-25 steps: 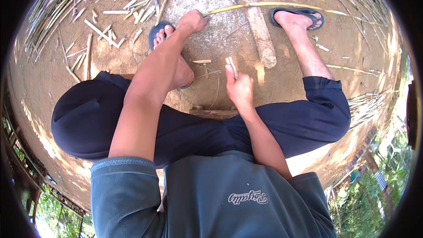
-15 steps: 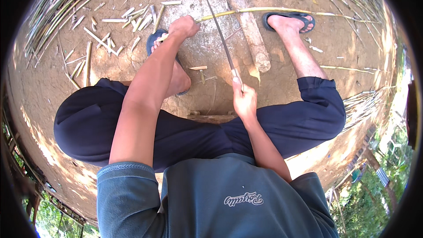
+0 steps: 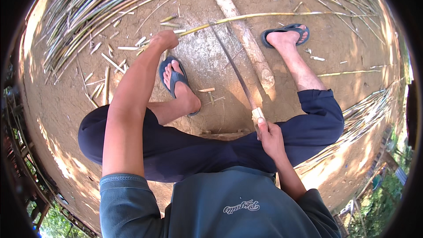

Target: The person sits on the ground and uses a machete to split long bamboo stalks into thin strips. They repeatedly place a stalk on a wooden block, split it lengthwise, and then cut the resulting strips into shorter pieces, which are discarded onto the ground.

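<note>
My left hand (image 3: 164, 39) is closed around a long, thin yellow-green cane stalk (image 3: 264, 14), near its left end. The stalk runs rightward across a short log (image 3: 246, 39) lying on the ground. In my right hand (image 3: 271, 137) is the pale wooden handle of a machete (image 3: 235, 69) with a long, narrow dark blade. The blade slants away to the left, its tip reaching the stalk between my left hand and the log. Whether the tip touches the stalk or only overlaps it, I cannot tell.
Many long stalks (image 3: 110, 0) are heaped along the far left, and another bundle (image 3: 361, 117) lies at the right. Short cut pieces (image 3: 113, 63) litter the dirt left of my sandalled left foot (image 3: 176, 77). My right foot (image 3: 286, 36) rests beyond the log.
My left hand has moved left, drawing the stalk with it. My right hand has come back and to the right, so the blade that crossed the stalk now has only its tip there.
</note>
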A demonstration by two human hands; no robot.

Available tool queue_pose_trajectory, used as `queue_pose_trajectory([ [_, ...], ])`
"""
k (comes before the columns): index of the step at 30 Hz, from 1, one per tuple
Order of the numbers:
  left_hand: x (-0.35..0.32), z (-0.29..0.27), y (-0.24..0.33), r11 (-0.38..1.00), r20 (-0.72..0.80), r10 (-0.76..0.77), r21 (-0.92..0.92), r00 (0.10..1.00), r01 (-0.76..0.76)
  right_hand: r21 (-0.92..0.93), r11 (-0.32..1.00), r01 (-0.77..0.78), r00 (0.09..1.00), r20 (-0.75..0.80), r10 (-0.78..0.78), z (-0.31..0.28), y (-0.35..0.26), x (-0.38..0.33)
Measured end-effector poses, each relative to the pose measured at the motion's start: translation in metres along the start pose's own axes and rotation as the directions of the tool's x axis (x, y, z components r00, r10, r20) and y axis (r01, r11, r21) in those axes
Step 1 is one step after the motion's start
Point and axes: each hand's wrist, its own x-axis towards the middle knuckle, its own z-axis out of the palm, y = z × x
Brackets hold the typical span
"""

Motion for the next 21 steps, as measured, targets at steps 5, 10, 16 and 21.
queue_pose_trajectory([
  [5,-0.066,-0.085,0.002,0.988,-0.193,-0.006,0.151,0.981,0.035,-0.189,0.982,-0.013,1.000,-0.010,0.012,0.006,-0.001,0.015],
  [10,-0.073,-0.124,-0.027,0.970,-0.261,0.037,0.241,0.965,0.028,-0.230,0.969,0.089,0.994,-0.035,-0.099,0.050,0.031,0.060],
  [16,-0.162,-0.172,-0.027,0.972,-0.503,0.221,0.188,0.835,-0.144,-0.330,0.935,0.129,0.989,-0.028,-0.146,0.057,-0.029,0.130],
  [21,-0.228,-0.194,-0.005,0.980,-0.622,0.197,0.102,0.758,-0.171,0.755,0.597,0.271,0.958,-0.269,-0.094,0.024,-0.175,0.187],
])
